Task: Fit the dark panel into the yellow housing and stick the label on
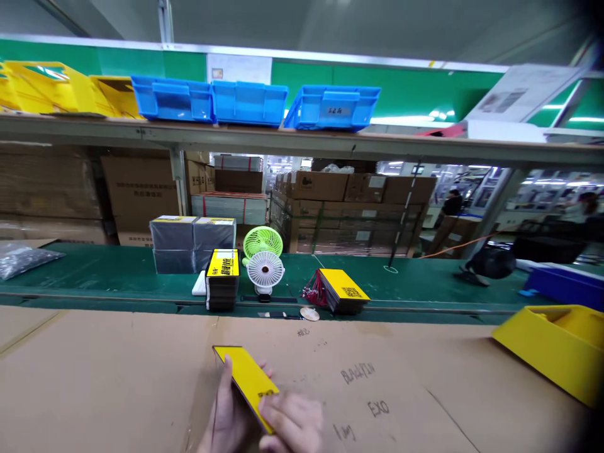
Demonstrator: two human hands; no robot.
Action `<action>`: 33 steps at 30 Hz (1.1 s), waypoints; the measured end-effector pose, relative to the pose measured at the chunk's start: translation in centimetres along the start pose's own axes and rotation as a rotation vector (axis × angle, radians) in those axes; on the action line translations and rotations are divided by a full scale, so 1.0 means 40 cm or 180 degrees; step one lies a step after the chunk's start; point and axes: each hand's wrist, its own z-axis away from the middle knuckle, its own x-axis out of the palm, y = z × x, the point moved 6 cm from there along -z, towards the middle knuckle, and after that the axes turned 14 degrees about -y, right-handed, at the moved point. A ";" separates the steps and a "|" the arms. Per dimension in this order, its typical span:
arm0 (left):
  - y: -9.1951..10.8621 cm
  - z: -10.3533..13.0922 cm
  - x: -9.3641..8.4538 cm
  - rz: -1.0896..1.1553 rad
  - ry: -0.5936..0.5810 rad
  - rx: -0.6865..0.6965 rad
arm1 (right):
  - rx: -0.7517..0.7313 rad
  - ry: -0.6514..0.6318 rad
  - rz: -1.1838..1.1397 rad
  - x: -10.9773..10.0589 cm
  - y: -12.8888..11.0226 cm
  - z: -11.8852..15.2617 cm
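A flat yellow card [246, 374] with a dark edge and a printed code at its lower end is tilted above the cardboard-covered bench. My left hand [229, 402] grips its left side, thumb on the yellow face. A thin dark red cord [214, 409] hangs from the card's upper corner past this hand. My right hand [295, 418], slightly blurred, has its fingers closed at the card's lower end and partly covers the printed code. Further back lies a stack of similar yellow cards [344, 286] with a bundle of red cords [315, 289] at its left.
Behind the cardboard surface [117, 377] stand another yellow-topped stack [224, 280], a white fan [265, 270], a green fan [263, 242] and grey boxes [173, 245]. A yellow bin [542, 346] is at right. Blue bins [330, 107] line the shelf overhead.
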 end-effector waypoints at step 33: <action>-0.056 0.039 0.064 -0.0211 -0.0370 -0.1103 | 0.2179 0.0275 -0.1372 0.006 0.136 -0.093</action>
